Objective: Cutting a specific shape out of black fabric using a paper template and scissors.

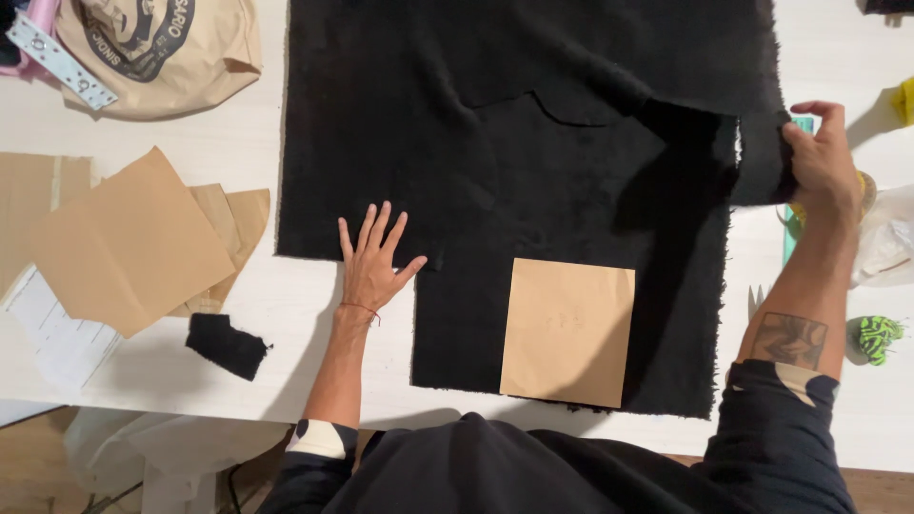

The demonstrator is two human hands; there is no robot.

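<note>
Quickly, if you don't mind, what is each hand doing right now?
Left hand: open, fingers spread, flat on the black fabric.
Right hand: closed, pinching the fabric's right edge.

1. The black cloth (533, 143) runs off the top edge, so its far end is unseen.
2. The right hand (821, 157) covers part of a green ruler (789, 238).
3. The tan bag (162, 48) is cut off at the top.
4. Faint marks on the brown paper piece (568, 331) are too small to read.

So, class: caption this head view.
Left hand flattens fuzzy black fabric; right hand lifts its edge.
</note>
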